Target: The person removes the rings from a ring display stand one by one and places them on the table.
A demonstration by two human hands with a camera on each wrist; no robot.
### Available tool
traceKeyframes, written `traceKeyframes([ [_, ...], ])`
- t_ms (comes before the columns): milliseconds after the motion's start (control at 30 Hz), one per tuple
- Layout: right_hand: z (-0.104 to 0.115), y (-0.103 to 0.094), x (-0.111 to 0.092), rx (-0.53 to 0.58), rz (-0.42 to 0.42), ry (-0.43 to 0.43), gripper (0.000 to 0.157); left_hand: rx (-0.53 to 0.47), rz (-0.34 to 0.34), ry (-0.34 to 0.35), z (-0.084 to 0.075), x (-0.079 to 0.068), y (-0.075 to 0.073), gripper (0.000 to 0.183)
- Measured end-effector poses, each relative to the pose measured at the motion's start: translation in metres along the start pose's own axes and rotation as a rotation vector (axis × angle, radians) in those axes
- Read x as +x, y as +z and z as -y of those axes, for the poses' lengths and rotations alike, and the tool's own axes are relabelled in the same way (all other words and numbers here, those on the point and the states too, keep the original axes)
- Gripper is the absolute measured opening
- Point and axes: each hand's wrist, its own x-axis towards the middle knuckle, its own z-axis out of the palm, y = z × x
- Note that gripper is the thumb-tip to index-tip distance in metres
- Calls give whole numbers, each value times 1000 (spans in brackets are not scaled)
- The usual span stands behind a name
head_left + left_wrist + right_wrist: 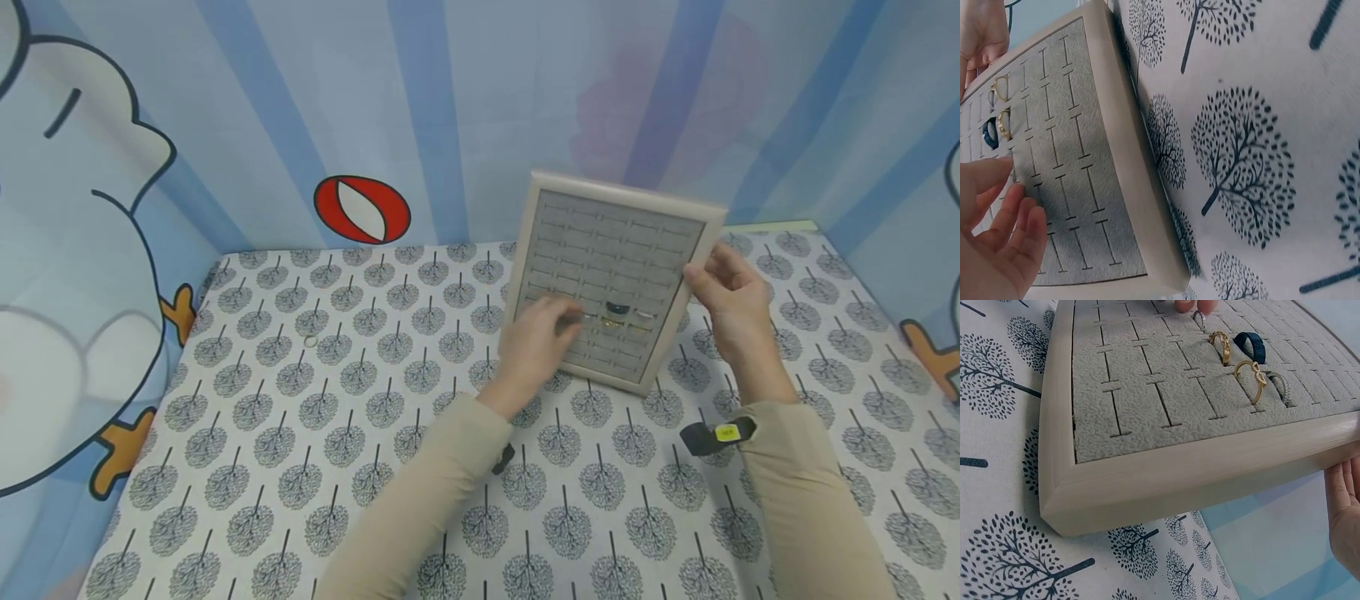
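Observation:
A ring display board [611,242], a pale wooden frame round grey slotted padding, stands tilted over the tabletop. My right hand [738,304] grips its right side edge, thumb on the front. At the lower middle of the padding is my left hand [536,342], its bent thumb and fingertips apart, close beside a silver ring [1199,320] in a slot. Near that ring sit a dark blue ring [1251,347], a gold ring [1221,347], a gold bow-shaped ring [1252,380] and another silver ring [1280,388]. Whether the left fingertips touch the nearest ring cannot be made out.
One loose ring [311,341] lies on the tree-patterned tablecloth [390,454], left of the board. Behind the table hangs a blue striped curtain [465,108] with cartoon figures. A dark strap with a yellow label [727,432] is at the right wrist.

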Motion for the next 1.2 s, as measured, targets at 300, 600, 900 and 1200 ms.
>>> traceKeyframes([
  [300,0,0,0,25,17,-15,47,14,-7,-10,-4,3,8,26],
  [600,0,-1,-1,22,21,-27,46,14,-13,0,-5,3,9,22],
  [900,-1,0,-1,28,22,-45,45,-20,-10,12,-2,3,7,15],
  [1200,0,1,-1,33,19,-46,44,-108,3,9,-1,1,-2,17],
])
